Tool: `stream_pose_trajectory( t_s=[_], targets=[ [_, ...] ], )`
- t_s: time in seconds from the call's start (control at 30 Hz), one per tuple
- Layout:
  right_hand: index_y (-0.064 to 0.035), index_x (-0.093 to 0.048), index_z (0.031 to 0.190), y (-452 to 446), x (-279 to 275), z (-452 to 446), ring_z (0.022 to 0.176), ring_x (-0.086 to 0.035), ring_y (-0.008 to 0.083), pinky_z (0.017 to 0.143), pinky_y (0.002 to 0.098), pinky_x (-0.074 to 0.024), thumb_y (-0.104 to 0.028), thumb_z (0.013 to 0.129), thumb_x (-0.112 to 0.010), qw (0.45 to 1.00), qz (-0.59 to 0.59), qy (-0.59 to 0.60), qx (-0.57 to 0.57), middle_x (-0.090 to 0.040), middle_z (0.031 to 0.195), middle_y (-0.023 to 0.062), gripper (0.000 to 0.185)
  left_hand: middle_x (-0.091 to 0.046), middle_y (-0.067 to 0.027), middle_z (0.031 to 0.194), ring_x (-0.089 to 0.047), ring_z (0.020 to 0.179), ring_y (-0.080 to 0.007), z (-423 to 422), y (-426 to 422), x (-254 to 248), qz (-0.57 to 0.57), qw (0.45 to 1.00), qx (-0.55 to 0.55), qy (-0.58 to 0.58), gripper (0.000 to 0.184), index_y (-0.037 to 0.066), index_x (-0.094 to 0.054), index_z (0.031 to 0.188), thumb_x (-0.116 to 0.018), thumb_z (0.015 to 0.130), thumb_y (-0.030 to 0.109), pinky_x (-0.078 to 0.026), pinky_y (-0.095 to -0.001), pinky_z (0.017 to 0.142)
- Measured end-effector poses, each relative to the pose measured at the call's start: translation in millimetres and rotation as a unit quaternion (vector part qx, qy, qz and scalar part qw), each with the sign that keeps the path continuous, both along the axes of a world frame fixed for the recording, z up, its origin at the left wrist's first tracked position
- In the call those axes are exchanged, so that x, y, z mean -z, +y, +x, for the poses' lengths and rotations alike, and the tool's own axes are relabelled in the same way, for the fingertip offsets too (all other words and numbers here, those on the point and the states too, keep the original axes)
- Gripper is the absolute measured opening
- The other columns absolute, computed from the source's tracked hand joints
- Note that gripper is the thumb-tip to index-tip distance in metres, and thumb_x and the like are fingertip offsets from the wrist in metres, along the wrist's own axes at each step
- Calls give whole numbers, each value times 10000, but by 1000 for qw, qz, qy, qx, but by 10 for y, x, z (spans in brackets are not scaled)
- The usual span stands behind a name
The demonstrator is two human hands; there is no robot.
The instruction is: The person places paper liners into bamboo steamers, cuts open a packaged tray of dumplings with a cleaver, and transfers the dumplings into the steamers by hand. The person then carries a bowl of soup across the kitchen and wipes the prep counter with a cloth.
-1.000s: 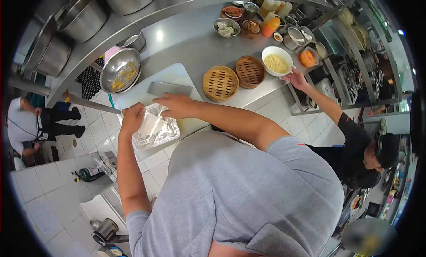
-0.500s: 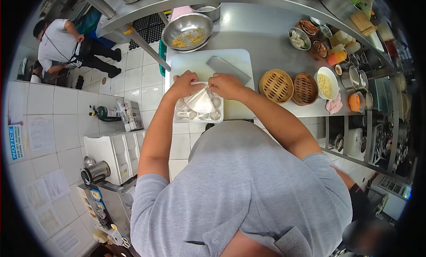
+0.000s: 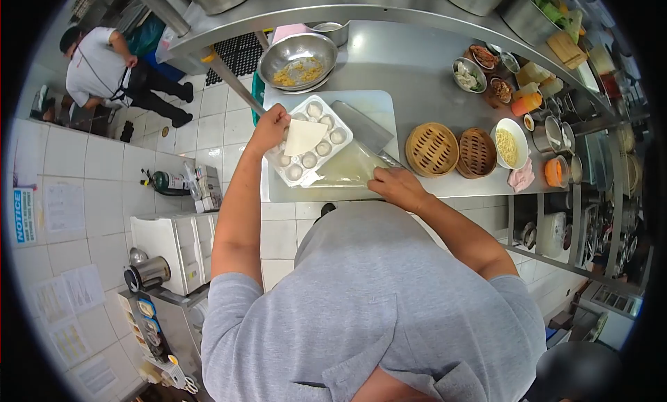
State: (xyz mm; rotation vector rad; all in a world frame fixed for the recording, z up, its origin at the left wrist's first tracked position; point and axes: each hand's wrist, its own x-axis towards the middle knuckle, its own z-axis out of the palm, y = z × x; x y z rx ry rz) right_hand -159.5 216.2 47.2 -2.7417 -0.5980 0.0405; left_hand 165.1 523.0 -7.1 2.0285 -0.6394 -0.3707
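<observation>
My left hand point(image 3: 269, 129) grips the left edge of a white tray point(image 3: 325, 159) of round whitish pieces, tilted above the cutting board. A pale flat wrapper piece point(image 3: 303, 136) lies over some of them. My right hand point(image 3: 397, 184) is closed on the far end of a clear plastic film point(image 3: 347, 167), stretched out from the tray's right side. Beneath is the pale cutting board point(image 3: 379, 103). A cleaver point(image 3: 363, 125) lies on it, its handle just above my right hand.
Two bamboo steamers point(image 3: 431, 150) stand right of the board, then a noodle bowl point(image 3: 511, 143) and a pink cloth point(image 3: 521, 175). A metal bowl point(image 3: 297, 61) is behind the board. Small bowls and bottles fill the back right. A person point(image 3: 97, 65) stands at the far left.
The film has been pulled off the tray toward the right by my right hand. The tray has turned and shifted up. The co-worker's hand at the noodle bowl has gone, and a pink cloth now shows there.
</observation>
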Motion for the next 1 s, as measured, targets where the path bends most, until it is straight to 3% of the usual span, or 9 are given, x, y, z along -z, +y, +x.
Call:
stream_pose_trajectory(
  t_s=[0.23,0.33,0.4,0.47,0.53,0.67,0.8,0.93,1.0],
  targets=[
    [-123,-659,1144,211,114,199,904,-711,364,819,518,-586,-79,974,-650,997,-7,33,69,-643,1096,140,176,-506,59,884,-452,823,-68,189,-519,-594,-42,992,101,58,193,67,-570,974,-712,1095,115,-421,-268,717],
    [-134,-672,1337,313,106,394,930,-741,326,853,480,-612,-176,1087,-620,927,291,100,215,-717,1212,127,258,-516,83,900,-463,810,-43,162,-635,-846,-69,978,188,51,150,77,-581,1011,-678,1124,97,-419,-240,704],
    [-105,-611,1518,252,256,515,982,-767,297,892,473,-631,-291,1153,-590,543,730,360,208,-745,1335,123,411,-534,83,913,-462,818,-35,100,-694,-982,-70,973,209,66,152,80,-578,1015,-681,1126,99,-419,-231,721],
    [-61,-564,1567,232,198,514,1128,-767,321,971,489,-637,-376,1170,-551,482,782,372,133,-715,1427,137,507,-545,84,917,-462,827,-34,18,-697,-1138,-11,968,227,105,149,80,-584,1023,-692,1122,106,-426,-234,737],
    [-81,-522,1619,298,176,559,1297,-710,359,1083,495,-604,-474,1185,-482,294,851,424,95,-657,1527,155,588,-543,85,903,-475,842,-40,50,-666,-1019,3,967,231,110,144,75,-591,1034,-703,1116,110,-433,-245,743],
    [-68,-447,1681,387,197,744,1525,-553,385,1250,542,-482,-651,1191,-249,225,846,472,105,-498,1725,156,788,-588,30,852,-524,820,-93,-39,-608,-925,49,959,272,70,157,54,-609,1004,-710,1079,148,-476,-328,723],
    [-44,-534,1650,516,600,838,1459,-629,312,1222,503,-507,-728,1164,-310,508,737,361,261,-631,1611,134,868,-644,-164,827,-607,765,-323,-148,-599,-397,124,951,265,-104,184,43,-622,996,-708,1051,196,-512,-441,740],
    [-54,-609,1589,-258,-495,131,1333,-703,290,1138,447,-546,-573,1117,-614,788,461,241,328,-723,1463,178,702,-699,-205,914,-677,941,-442,-451,-626,-125,146,949,193,-204,140,48,-671,1062,-700,1047,184,-543,-539,863],
    [-13,-676,1486,-981,-207,-95,1234,-742,300,1090,433,-569,-497,1091,-689,772,484,113,396,-777,1336,154,625,-718,-210,982,-690,1028,-438,-563,-616,-234,166,950,180,-193,139,45,-690,1104,-706,1040,167,-544,-546,926]
  ],
)
